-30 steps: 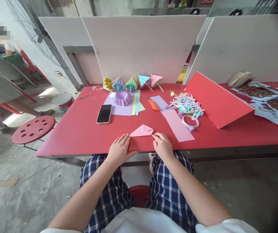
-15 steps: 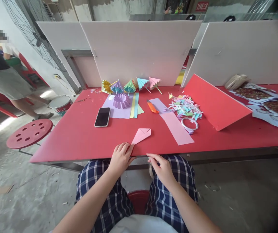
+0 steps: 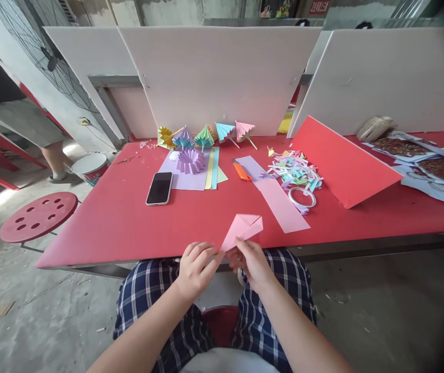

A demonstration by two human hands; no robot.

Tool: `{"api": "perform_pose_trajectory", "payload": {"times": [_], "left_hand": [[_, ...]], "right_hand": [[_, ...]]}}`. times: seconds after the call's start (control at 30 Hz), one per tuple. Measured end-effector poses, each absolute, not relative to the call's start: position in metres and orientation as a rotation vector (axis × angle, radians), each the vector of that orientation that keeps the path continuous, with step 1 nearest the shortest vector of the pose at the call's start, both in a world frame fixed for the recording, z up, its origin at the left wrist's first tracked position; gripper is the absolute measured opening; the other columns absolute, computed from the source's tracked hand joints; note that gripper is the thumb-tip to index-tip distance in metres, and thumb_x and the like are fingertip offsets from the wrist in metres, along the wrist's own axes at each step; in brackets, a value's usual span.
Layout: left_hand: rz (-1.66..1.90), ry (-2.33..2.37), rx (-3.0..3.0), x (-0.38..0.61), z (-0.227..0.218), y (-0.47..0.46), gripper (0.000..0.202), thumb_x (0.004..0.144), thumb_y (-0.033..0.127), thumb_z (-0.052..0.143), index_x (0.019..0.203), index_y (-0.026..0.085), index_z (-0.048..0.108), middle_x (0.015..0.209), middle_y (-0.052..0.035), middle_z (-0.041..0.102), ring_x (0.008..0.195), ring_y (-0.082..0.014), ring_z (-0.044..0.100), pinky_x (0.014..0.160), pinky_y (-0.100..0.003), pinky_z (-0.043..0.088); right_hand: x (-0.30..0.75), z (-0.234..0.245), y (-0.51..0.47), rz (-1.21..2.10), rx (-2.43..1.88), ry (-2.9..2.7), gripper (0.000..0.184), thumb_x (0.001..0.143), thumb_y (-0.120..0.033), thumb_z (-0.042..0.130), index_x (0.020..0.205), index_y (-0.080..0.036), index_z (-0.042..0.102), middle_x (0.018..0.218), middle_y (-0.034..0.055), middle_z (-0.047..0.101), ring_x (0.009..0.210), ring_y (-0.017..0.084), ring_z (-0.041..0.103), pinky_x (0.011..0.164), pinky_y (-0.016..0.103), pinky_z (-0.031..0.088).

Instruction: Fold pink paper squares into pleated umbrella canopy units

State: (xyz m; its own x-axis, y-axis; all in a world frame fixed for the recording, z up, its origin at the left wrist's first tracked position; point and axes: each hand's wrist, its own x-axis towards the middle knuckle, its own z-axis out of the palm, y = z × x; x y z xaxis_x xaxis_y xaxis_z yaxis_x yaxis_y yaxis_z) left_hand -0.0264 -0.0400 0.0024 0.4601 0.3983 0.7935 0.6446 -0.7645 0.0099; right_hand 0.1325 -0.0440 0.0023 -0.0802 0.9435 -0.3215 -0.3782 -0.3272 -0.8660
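Observation:
A folded piece of pink paper (image 3: 241, 228), kite-like in outline, is held up at the table's front edge. My left hand (image 3: 198, 267) pinches its pointed lower tip between thumb and fingers. On the paper's lower right edge, the thumb and fingers of my right hand (image 3: 252, 261) are closed. Beyond the hands, a flat strip of pink paper (image 3: 280, 204) lies on the red table (image 3: 121, 217), with an orange cutter (image 3: 241, 171) beside its far end.
A phone (image 3: 159, 188) lies at the left, near stacked coloured paper sheets (image 3: 191, 181). Behind stand several small paper umbrellas (image 3: 205, 137). Paper scraps (image 3: 294, 168), a tape roll (image 3: 301, 197) and a folded red board (image 3: 346, 160) are at the right. Another person (image 3: 16, 114) stands far left.
The folded pink paper has lifted and shifted right. My right hand, earlier apart from it, has moved up and taken hold of its edge. The person at the left has moved.

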Motion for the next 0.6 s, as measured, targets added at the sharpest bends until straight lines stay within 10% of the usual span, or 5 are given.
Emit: {"api": "perform_pose_trajectory", "payload": {"times": [0.27,0.6], "left_hand": [[-1.39,-1.06,-2.131,-0.009,0.041,0.05,0.016,0.076,0.026,0.061,0.063,0.02,0.054,0.064,-0.0003,0.06,0.071,-0.0151,0.058,0.068,-0.029,0.038],[-2.208,-2.116,-2.581,0.005,0.02,0.059,0.049,0.074,0.038,0.061,0.116,0.023,0.041,0.075,0.0004,0.062,0.069,-0.0137,0.059,0.067,-0.027,0.046]], "right_hand": [[0.146,0.056,0.058,1.289,-0.934,-0.69,0.027,0.063,-0.038,0.068,0.051,-0.015,0.059,0.047,-0.0011,0.058,0.039,0.006,0.047,0.036,0.017,0.037],[0.144,0.012,0.084,1.287,-1.048,-0.925,0.031,0.064,-0.044,0.067,0.056,-0.015,0.062,0.053,-0.0006,0.059,0.043,0.007,0.049,0.044,0.021,0.04]]}}
